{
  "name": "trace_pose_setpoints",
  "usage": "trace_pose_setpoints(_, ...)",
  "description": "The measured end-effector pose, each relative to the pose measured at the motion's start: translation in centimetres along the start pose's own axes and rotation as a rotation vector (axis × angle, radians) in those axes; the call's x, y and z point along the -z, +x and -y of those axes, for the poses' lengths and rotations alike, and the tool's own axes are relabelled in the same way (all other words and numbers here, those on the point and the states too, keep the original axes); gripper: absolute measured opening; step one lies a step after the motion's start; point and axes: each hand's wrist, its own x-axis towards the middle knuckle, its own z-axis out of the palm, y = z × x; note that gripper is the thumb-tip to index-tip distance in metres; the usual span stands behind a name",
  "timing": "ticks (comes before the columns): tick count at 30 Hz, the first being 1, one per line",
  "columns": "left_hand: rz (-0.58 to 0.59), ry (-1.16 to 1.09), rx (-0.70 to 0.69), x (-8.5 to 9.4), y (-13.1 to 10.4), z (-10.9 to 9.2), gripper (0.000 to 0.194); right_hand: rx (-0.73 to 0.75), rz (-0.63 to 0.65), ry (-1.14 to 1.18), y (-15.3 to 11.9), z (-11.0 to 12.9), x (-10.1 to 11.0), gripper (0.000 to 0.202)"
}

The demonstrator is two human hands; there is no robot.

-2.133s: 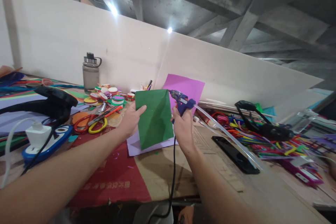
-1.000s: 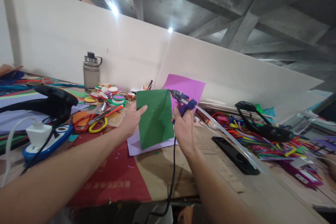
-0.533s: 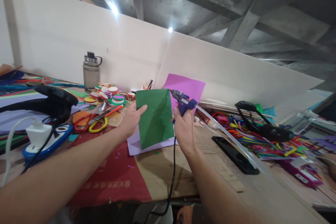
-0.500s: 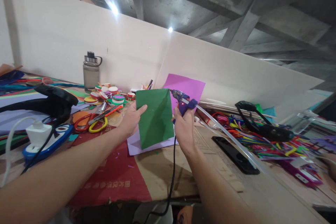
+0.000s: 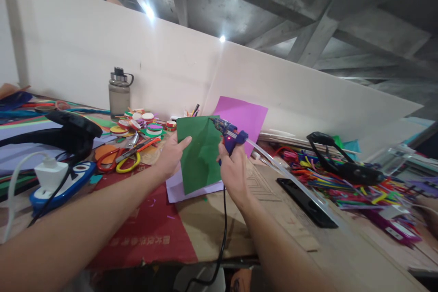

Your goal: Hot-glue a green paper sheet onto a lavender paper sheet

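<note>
Bearings are taken from the green sheet (image 5: 200,159), which is held up, roughly upright, over the worktop (image 5: 362,232). The left hand (image 5: 171,157) grips it at 9 o'clock, thumb laid across the near face. The right hand (image 5: 235,173), between 3 and 4 o'clock, is closed round the handle of a blue glue gun (image 5: 233,134). Its nozzle points at the sheet's upper edge, near 1 o'clock; actual contact cannot be confirmed. 1 red light on the gun's body is lit. A clear glue stick (image 5: 273,162) extends from the rear towards 4 o'clock, and a black cord (image 5: 224,232) hangs below the right hand.

A lilac sheet (image 5: 174,191) shows beneath the green sheet's lower edge. A magenta sheet (image 5: 251,112) stands between 1 and 2 o'clock, against the white panel (image 5: 308,100).

Also noted: scissors (image 5: 119,159) at 9 o'clock, a water bottle (image 5: 119,98) upright at 10, red cardboard (image 5: 147,237) at 7, coloured strands (image 5: 328,173) at 3, and a black phone (image 5: 304,203) between 3 and 4.
</note>
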Motion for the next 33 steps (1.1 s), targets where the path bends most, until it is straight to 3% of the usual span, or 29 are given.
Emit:
trace_pose_setpoints(7, 0.011, 0.006, -0.009, -0.1, -0.1, 0.1, 0.038, -0.091, -0.004, 0.051, -0.2, 0.4, -0.1, 0.019)
trace_pose_setpoints(33, -0.010, -0.005, 0.038, -0.3, -0.2, 0.3, 0.033, -0.033, 0.064, 0.003, -1.5, 0.7, -1.0, 0.022)
